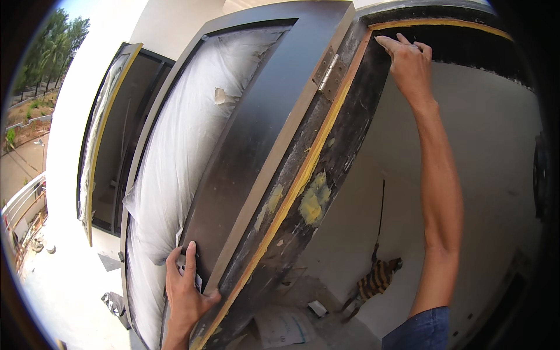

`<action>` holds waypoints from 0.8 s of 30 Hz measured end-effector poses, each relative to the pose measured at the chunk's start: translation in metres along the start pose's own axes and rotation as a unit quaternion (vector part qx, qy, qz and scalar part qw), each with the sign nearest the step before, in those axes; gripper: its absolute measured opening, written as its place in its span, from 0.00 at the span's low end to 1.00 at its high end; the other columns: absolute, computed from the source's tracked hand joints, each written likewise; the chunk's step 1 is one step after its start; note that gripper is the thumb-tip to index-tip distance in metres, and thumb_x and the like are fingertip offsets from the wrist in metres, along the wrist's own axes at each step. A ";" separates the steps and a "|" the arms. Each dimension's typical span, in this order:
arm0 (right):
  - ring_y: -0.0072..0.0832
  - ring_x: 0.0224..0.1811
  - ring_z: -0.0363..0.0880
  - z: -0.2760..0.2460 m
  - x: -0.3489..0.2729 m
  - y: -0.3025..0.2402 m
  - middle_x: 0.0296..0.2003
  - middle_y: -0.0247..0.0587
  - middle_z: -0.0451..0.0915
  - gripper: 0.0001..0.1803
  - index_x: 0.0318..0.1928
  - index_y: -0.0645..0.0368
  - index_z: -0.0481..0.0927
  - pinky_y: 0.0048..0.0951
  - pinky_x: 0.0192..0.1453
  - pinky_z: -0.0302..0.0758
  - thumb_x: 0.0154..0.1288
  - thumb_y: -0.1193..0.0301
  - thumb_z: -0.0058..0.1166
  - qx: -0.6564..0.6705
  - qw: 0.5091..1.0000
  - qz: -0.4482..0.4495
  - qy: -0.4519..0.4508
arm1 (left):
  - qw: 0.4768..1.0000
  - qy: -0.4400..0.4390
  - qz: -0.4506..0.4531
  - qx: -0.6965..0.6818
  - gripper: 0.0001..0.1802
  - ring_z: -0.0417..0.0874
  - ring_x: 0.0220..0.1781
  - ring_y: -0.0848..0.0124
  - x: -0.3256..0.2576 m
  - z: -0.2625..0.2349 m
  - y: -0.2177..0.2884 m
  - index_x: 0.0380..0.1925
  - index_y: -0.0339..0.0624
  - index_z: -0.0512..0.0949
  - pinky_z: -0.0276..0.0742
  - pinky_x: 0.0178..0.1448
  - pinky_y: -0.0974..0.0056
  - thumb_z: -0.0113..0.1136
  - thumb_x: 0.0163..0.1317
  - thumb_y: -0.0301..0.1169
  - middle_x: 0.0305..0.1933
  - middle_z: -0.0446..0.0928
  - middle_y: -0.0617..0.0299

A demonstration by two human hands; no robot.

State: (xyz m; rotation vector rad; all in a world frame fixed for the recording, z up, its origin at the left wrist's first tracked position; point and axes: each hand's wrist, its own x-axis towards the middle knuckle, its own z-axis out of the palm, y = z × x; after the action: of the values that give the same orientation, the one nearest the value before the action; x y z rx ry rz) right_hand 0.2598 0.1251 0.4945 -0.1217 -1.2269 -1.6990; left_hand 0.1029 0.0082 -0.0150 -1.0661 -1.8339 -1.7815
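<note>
A dark brown door panel (245, 157) stands open on a metal hinge (329, 73), its inset covered by thin white plastic sheeting (181, 122). My left hand (185, 297) rests low on this panel, fingers on its face and thumb at its edge. Something crumpled and greyish (199, 282) shows between fingers and thumb; its kind is unclear. Up at the corner of the dark door frame (344, 134), my right hand (410, 61) is raised with thumb and index finger pinched against the wood. Whatever they may hold is too small to make out. A yellowish strip (318, 146) runs along the frame.
Inside the room, a person in a striped shirt (376, 280) works with a long pole (382, 210). A pale sack (283, 328) lies below the frame. Another window with an open sash (111, 134) is at left, beyond it a railing (23, 195) and trees (49, 52).
</note>
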 end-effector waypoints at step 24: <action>0.39 0.51 0.84 0.029 0.026 -0.066 0.35 0.42 0.87 0.15 0.49 0.54 0.85 0.53 0.67 0.53 0.68 0.75 0.46 0.062 0.973 0.223 -0.011 | 0.999 -0.031 0.018 -0.004 0.63 0.71 0.63 0.45 0.000 -0.006 0.001 0.73 0.45 0.59 0.72 0.64 0.51 0.75 0.27 0.29 0.64 0.62 0.42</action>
State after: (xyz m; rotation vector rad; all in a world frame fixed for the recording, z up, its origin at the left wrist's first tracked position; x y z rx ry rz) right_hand 0.1851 0.1299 0.4797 -0.3172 -1.2109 -1.2327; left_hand 0.1024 0.0018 -0.0134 -1.1626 -1.8331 -1.7542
